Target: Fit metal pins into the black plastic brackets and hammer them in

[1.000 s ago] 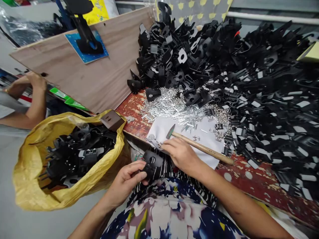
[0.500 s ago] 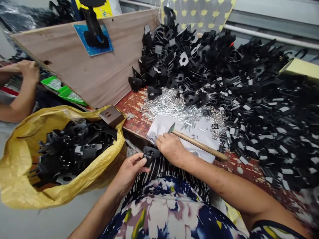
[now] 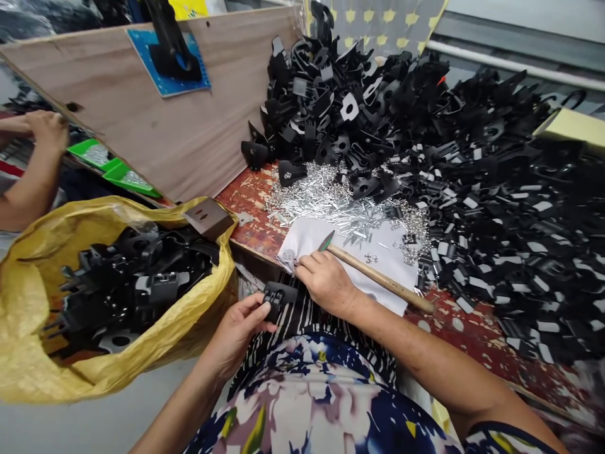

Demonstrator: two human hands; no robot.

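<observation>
Pinching one black part [image 3: 278, 299], the left hand [image 3: 244, 320] is over the striped garment [image 3: 308, 320]. The right hand [image 3: 329, 285] is at the near edge of the pale cloth [image 3: 302, 237], beside the hammer [image 3: 378, 275]; I cannot tell if it holds something.

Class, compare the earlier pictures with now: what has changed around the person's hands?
The left hand has turned the black plastic clip so more of its jointed side shows, keeping its grip. The right hand has shifted slightly forward, toward the head of the hammer. The hammer still lies across the pale cloth.
</observation>
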